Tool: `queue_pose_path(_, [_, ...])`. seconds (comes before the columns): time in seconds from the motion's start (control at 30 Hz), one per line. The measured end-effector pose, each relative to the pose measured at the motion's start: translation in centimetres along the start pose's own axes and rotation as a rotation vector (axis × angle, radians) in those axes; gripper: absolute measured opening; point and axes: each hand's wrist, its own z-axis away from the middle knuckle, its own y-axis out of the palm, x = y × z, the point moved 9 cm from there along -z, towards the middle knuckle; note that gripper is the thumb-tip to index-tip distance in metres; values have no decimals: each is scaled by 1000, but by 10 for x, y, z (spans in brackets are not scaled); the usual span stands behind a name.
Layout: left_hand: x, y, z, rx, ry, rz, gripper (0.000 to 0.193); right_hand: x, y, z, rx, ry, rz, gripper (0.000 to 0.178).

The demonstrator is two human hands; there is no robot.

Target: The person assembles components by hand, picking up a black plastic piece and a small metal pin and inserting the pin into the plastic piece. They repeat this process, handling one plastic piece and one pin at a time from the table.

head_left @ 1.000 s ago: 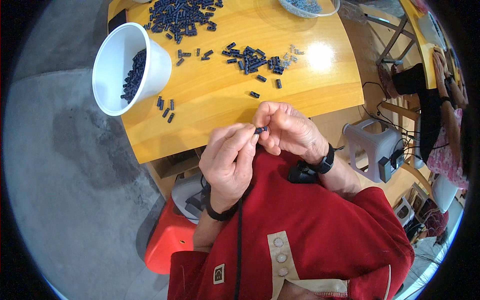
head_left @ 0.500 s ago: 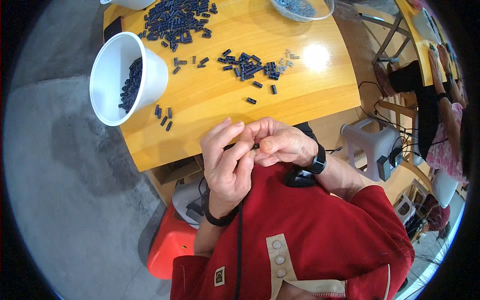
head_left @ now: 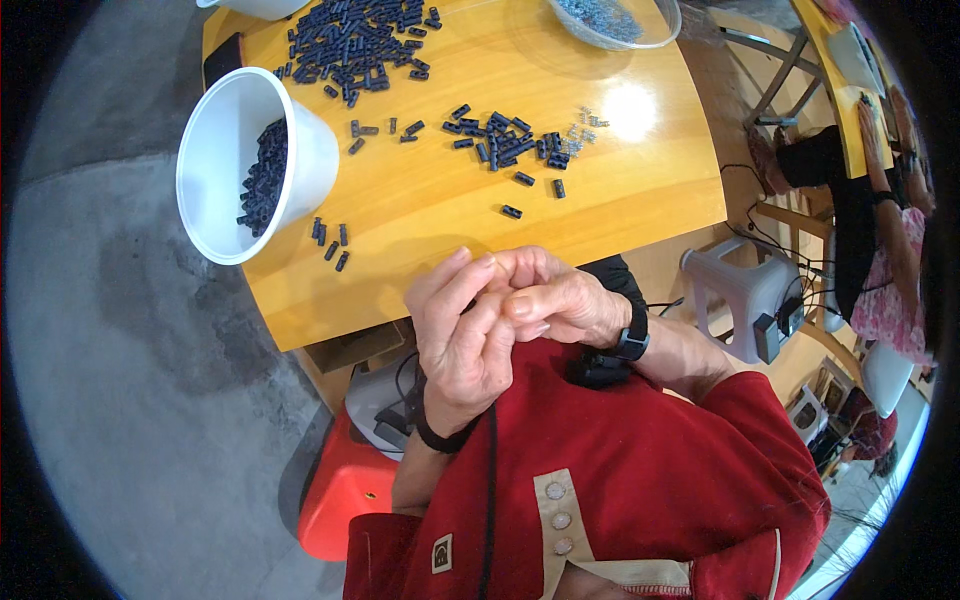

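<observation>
- Hands meet just off the near edge of the table, above the person's red top.
- Left hand has its fingers stretched up and leaning onto the right hand.
- Right hand is curled, its fingertips pressed against the left fingers; a dark watch sits on its wrist.
- Whether anything is pinched between the hands cannot be told: the fingers hide the spot where they touch.
- Small dark pieces lie in a loose cluster mid-table, well apart from the hands; a bigger pile lies at the far edge.
- One single piece lies nearest the hands.
- White cup is tipped at the left edge of the table, with dark pieces inside.
- Clear bowl stands at the far right of the table.
- Orange stool shows below the left forearm.
- Another person sits at the right rim.
</observation>
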Motion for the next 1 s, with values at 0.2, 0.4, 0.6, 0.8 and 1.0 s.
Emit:
queue_pose_path(0.2, [17,-11,-1,6,-70,-66,11,3,3,-3,-102,82,28,23])
queue_pose_path(0.4, [74,-58,12,-217,-313,-467,15,59,-11,28,-519,-377,950,19])
queue_pose_path(0.6, [109,-79,3,-233,-279,-694,14,92,-3,49,-803,-624,1546,15])
queue_pose_path(0.8, [123,-79,2,-199,-292,-805,14,93,7,37,-774,-658,1772,13])
queue_pose_path(1.0, [110,-75,-4,-214,-273,-787,16,91,11,30,-744,-696,1927,17])
